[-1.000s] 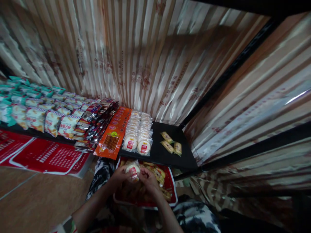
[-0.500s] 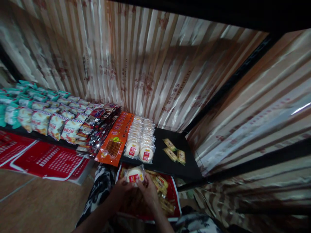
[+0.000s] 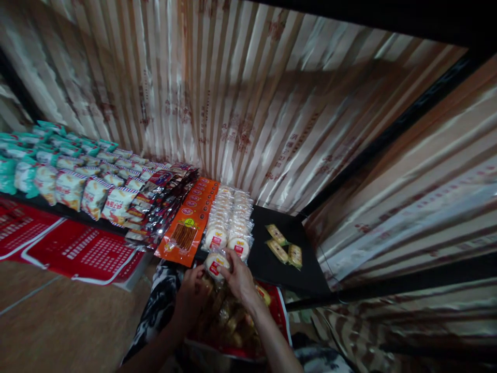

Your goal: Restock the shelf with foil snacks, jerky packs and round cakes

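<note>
My right hand (image 3: pixel 239 277) pinches a round white cake in a clear wrapper with a red label (image 3: pixel 216 262) at the front edge of the black shelf (image 3: pixel 272 261), just before two rows of the same wrapped cakes (image 3: pixel 230 220). Below and to the left, my left hand (image 3: pixel 193 292) is closed over packets in the red basket (image 3: pixel 280 316) on my lap; what its fingers hold is hidden.
Orange snack packs (image 3: pixel 190 220), dark red packets (image 3: pixel 157 194) and white-and-teal bags (image 3: pixel 62 176) line the shelf to the left. Three small yellow packets (image 3: pixel 285 246) lie on the right. Red flat baskets (image 3: pixel 73 251) lean below. A striped foil sheet (image 3: pixel 233 98) backs the shelf.
The wrapped cake has gone from both hands over the basket up to the shelf's front edge in my right hand. My left hand has let go and dropped into the basket.
</note>
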`<state>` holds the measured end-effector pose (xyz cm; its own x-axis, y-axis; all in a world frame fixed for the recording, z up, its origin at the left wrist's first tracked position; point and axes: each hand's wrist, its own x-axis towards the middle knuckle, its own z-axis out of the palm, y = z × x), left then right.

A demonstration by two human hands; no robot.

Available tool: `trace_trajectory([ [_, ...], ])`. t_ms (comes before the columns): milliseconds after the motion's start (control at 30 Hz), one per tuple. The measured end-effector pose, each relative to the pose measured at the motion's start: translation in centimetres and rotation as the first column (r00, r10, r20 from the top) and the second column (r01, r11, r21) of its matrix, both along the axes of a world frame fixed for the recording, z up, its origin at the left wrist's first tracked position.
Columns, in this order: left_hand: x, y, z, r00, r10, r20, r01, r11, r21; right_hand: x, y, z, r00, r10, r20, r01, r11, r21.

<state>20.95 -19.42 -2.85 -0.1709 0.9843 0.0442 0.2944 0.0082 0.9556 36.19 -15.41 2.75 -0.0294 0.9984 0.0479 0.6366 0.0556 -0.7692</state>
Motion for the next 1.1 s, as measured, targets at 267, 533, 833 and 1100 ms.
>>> trace_trajectory([
  [267, 1.6, 1.7, 1.0, 0.988, -0.074, -0.138, 0.094, 0.985, 0.145, -1.0, 3.0, 1.5, 0.967, 0.176, 0.181, -0.196, 0.975, 0.100],
  [533, 2.1, 2.5, 0.2, 0.978, -0.001, -0.210, 0.053, 0.969, 0.243, -0.9, 4.5, 0.4, 0.977, 0.177, 0.122, -0.199, 0.960, 0.198],
  [833, 2.4, 3.4, -0.2, 0.939, 0.069, -0.338, 0.028, 0.962, 0.272, -1.2, 4.7, -0.6, 0.988, 0.110, 0.110, -0.137, 0.949, 0.283],
  [1100, 3.0, 3.9, -0.5, 0.934, 0.069, -0.351, 0.038, 0.956, 0.289, -1.6, 2.9, -2.4, 0.965, -0.072, 0.252, -0.049, 0.896, 0.442],
])
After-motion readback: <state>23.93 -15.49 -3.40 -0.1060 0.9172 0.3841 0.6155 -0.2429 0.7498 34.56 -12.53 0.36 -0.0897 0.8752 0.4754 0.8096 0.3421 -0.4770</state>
